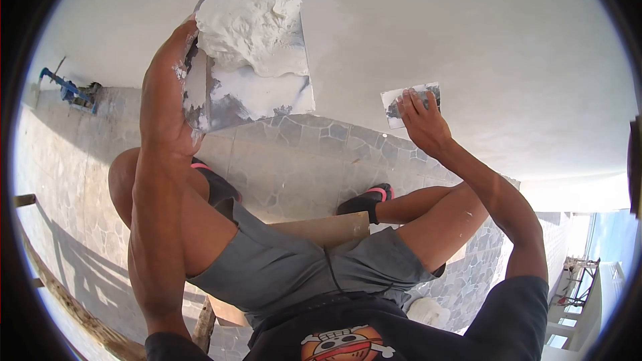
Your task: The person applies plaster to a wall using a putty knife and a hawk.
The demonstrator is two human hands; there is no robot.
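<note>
A broad metal plate (pixel 234 97), smeared grey and white, rests along my left forearm at the upper left. White plaster (pixel 257 27) is heaped thickly on its upper part. My left hand (pixel 190 137) is at the plate's lower left edge, and its fingers are hidden. At the right, my right hand (pixel 422 120) has its fingers bent over a small flat scraper (pixel 394 108) coated with plaster. The scraper lies against the pale wall (pixel 468 40).
I sit on a wooden board (pixel 328 228) above a stone-patterned floor (pixel 294 147). A blue tool (pixel 69 87) stands by the wall at the left. A wooden pole (pixel 73 307) curves along the lower left. Scaffolding (pixel 580 281) shows at the far right.
</note>
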